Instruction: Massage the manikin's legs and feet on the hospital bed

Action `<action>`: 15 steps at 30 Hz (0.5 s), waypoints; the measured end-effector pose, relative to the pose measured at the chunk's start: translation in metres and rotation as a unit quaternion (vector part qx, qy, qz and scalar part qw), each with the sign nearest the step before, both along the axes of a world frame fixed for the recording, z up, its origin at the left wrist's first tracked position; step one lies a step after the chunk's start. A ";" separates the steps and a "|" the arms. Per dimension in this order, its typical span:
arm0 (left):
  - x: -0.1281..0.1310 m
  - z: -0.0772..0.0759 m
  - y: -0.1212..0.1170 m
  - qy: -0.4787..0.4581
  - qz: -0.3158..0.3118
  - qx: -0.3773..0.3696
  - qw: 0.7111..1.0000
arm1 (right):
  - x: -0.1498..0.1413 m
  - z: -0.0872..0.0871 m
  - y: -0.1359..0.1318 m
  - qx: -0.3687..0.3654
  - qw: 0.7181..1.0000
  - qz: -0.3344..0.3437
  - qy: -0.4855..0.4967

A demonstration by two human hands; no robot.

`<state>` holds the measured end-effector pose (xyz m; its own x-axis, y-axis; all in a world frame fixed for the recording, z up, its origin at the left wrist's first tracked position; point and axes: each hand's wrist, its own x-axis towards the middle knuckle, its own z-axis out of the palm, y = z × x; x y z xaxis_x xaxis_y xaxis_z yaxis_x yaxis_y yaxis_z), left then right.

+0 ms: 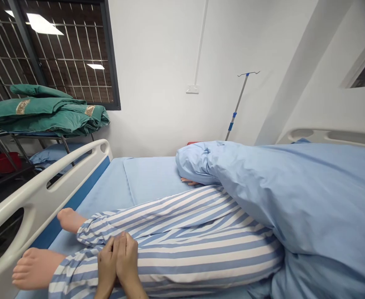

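My left hand [107, 265] and my right hand [128, 261] lie side by side at the bottom of the view, fingertips together on the blue-and-white striped trouser leg [176, 253] of a person lying on the bed. Whether the fingers pinch the cloth, I cannot tell. Just left of my hands are that person's bare feet [36, 269], with the other foot [70, 220] beyond. A blue quilt [294, 195] hides the upper body. The person's fingers [188, 181] show beneath its fold, well away from my hands.
A white bed side rail [36, 203] runs along the left, beyond the feet. Blue sheeting [151, 178] covers the mattress. Folded green bedding [45, 112] sits on a rack, with a red basin [2, 162] below. An IV pole [240, 104] stands behind the bed.
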<state>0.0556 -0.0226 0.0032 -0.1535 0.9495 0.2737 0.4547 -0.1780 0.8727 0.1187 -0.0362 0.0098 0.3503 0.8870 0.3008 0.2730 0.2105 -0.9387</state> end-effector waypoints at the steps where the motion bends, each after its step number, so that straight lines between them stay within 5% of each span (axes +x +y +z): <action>1: -0.001 -0.004 0.000 0.029 -0.002 0.008 1.000 | 0.000 0.000 0.000 0.000 1.000 0.002 0.004; 7: -0.001 -0.002 -0.002 0.079 0.009 0.005 0.997 | 0.000 0.004 0.001 -0.011 1.000 -0.017 -0.013; 15: 0.003 0.000 -0.005 0.110 -0.002 -0.022 0.994 | 0.024 0.036 -0.015 -0.012 0.977 -0.009 -0.212</action>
<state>0.0582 -0.0272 0.0033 -0.0900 0.9617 0.2591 0.6344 -0.1452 0.7592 0.1428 -0.0513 0.0459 0.2143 0.8906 0.4011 0.6419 0.1811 -0.7451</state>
